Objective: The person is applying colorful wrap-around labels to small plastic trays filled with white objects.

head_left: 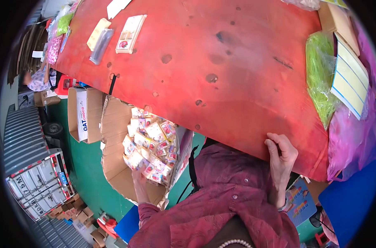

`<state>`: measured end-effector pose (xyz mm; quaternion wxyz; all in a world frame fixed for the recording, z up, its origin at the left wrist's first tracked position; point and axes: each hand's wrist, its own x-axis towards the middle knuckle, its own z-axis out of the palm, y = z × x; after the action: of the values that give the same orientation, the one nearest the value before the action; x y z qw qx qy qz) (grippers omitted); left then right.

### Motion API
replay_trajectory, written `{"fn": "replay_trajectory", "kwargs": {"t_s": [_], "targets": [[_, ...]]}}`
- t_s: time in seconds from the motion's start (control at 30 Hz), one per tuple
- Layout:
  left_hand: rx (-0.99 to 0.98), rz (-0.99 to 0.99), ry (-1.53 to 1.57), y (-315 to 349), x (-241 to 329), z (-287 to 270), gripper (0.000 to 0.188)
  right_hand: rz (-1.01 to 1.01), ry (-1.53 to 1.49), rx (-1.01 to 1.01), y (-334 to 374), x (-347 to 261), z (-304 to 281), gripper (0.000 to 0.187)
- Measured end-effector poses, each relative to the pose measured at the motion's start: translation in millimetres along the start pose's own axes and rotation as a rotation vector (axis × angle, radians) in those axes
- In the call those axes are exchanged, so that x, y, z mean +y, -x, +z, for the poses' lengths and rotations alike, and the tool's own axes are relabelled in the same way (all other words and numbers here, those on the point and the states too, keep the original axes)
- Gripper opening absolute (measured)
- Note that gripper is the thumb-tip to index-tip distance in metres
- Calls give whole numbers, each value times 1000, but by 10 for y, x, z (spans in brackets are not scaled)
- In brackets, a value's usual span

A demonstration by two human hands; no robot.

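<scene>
My left hand (139, 177) reaches down into a large open cardboard carton (115, 153) beside the table. It is at the near side of a heap of small clear-wrapped packets (148, 142) with coloured pictures on them. Its fingers are blurred against the packets, so whether it grips one cannot be made out. My right hand (282, 153) rests at the near edge of the red table (237, 91), fingers loosely bent and thumb apart, with nothing in it. A pale flat compartment box (131, 34) with a red picture lies at the far left of the table.
Beside that box lie a yellow piece (98, 34) and a clear-wrapped grey pack (101, 46). On the right are a bag of green strands (320, 74), striped sheets (350, 78) and purple plastic (349, 144). Another carton (86, 113) stands at left; a person (41, 78) is beyond.
</scene>
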<state>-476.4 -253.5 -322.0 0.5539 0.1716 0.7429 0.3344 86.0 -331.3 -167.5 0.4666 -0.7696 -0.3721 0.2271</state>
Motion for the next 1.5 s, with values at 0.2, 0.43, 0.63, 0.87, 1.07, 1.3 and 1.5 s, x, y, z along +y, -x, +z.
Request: {"fn": "replay_trajectory", "kwargs": {"t_s": [0.2, 0.43, 0.63, 0.87, 1.07, 1.3, 1.5], "targets": [[317, -245, -854, 40, -259, -399, 28, -52, 44, 4, -45, -6, 43, 10], [404, 987, -821, 222, 1070, 1480, 31, -50, 110, 26, -44, 15, -23, 10], [230, 1733, -935, 412, 2758, 3040, 35, -67, 53, -43, -138, -76, -182, 13], [-97, 1575, -1105, -589, 3106, 4005, 49, -187, 524, 465, -385, -56, -968, 23], [-223, 1533, -1099, 584, 2419, 4254, 51, -325, 945, 611, -847, 199, -1338, 46], [-417, 1703, -1199, 1426, 1793, 4566, 61, -350, 1084, 626, -1184, 371, -1305, 39], [-478, 1770, -1086, 1706, 1608, 4768, 57, -418, 1028, 640, -1268, 501, -1359, 30]]}}
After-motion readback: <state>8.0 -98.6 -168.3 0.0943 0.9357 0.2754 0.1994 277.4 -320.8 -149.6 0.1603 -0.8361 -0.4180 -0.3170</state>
